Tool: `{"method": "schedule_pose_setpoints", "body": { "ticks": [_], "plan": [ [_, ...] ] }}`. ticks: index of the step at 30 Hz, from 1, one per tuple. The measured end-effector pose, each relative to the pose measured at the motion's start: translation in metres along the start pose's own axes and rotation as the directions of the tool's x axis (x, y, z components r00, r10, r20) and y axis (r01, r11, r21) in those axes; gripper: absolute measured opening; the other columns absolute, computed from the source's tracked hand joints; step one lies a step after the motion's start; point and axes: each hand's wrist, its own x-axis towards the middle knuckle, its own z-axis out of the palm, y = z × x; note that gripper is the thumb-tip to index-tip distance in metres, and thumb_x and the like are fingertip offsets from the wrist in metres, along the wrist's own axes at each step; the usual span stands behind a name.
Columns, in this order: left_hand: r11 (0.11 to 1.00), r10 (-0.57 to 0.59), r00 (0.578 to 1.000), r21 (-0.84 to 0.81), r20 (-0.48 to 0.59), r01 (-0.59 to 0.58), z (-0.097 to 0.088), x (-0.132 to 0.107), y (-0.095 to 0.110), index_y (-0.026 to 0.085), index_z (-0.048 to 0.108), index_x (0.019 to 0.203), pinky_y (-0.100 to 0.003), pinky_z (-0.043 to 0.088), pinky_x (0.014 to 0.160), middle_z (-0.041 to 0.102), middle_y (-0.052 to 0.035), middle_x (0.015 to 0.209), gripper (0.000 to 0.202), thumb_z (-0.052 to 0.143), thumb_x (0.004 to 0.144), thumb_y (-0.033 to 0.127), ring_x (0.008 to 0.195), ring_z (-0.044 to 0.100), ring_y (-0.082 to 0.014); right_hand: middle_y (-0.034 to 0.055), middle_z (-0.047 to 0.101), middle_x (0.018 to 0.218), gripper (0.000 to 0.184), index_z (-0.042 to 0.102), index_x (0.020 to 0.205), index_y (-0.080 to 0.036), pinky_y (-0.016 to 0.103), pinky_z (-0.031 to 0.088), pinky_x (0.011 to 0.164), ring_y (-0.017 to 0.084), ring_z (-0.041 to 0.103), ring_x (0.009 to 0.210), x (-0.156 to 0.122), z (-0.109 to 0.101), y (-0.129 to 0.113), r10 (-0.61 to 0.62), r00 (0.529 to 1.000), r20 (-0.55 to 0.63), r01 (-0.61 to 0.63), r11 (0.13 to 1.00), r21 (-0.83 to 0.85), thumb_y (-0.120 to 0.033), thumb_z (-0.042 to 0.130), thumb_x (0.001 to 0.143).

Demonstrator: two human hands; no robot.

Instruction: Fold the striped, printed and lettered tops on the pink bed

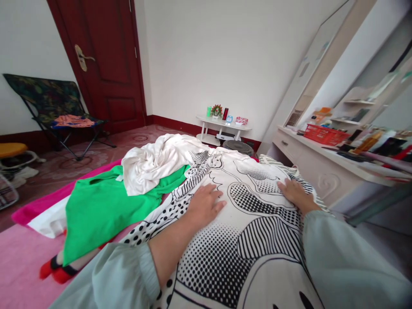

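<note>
A white garment with black cartoon, dot and stripe prints (222, 240) lies spread out in front of me on the bed. My left hand (205, 206) rests flat on its left part, fingers apart. On the right edge of the same garment lies my right hand (294, 193), also with its fingers spread on the cloth. To the left are a green garment (106, 206) and a crumpled white cloth (157, 159) that partly covers it. Red and black socks (61, 268) poke out from under the green garment.
A pink bed cover (22, 257) shows at the left. Along the right runs a dressing table (318, 167) with a red basket (325, 134) and bottles. A folding chair (45, 98) stands near the red door (106, 64). Against the far wall is a low white table (222, 122).
</note>
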Motion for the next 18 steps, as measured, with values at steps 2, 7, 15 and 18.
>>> {"method": "schedule_pose_setpoints", "body": {
  "ticks": [2, 7, 15, 18],
  "plan": [
    [1.0, 0.001, 1.0, -0.009, -0.005, -0.001, 0.0, 0.0, -0.001, 0.024, 0.058, 0.122, -0.044, 0.024, 0.113, 0.048, -0.007, 0.138, 0.041, 0.039, 0.093, 0.046, 0.129, 0.04, -0.0246, 0.0225, 0.029, 0.148, 0.069, 0.043, 0.136, -0.012, 0.066, 0.019, 0.102, 0.04, 0.022, 0.137, -0.003, -0.006, -0.015, 0.147, 0.989, 0.033, -0.147, 0.989, 0.005, -0.058, 0.032, 0.085],
    [1.0, 0.01, 1.0, -0.014, -0.028, -0.011, -0.001, -0.001, -0.002, 0.025, 0.059, 0.12, -0.043, 0.026, 0.112, 0.049, -0.0063, 0.136, 0.04, 0.04, 0.092, 0.045, 0.128, 0.042, -0.024, 0.021, 0.026, 0.149, 0.067, 0.043, 0.136, -0.012, 0.066, 0.019, 0.102, 0.039, 0.017, 0.138, -0.058, -0.027, -0.091, -0.028, 0.999, 0.023, 0.026, 0.995, 0.096, -0.053, 0.038, 0.085],
    [0.972, -0.018, 0.985, -0.235, -0.174, -0.024, 0.002, 0.0, -0.005, 0.019, 0.067, 0.104, -0.036, 0.043, 0.098, 0.065, -0.0074, 0.112, 0.026, 0.05, 0.088, 0.031, 0.106, 0.058, -0.0211, 0.0143, 0.03, 0.15, 0.056, 0.039, 0.138, -0.015, 0.056, 0.017, 0.107, 0.03, 0.023, 0.138, -0.17, -0.006, -0.156, -0.397, 0.918, -0.014, 0.392, 0.902, 0.179, -0.046, 0.029, 0.093],
    [0.924, -0.18, 0.926, -0.38, -0.332, 0.043, 0.005, 0.003, -0.012, 0.018, 0.062, 0.109, -0.034, 0.049, 0.088, 0.067, -0.0071, 0.107, 0.027, 0.048, 0.088, 0.025, 0.094, 0.063, -0.0187, 0.012, 0.035, 0.147, 0.051, 0.045, 0.134, -0.018, 0.051, 0.018, 0.108, 0.028, 0.026, 0.136, -0.174, 0.0, -0.154, -0.368, 0.925, -0.091, 0.379, 0.906, 0.188, -0.044, 0.032, 0.093]
  ]
}}
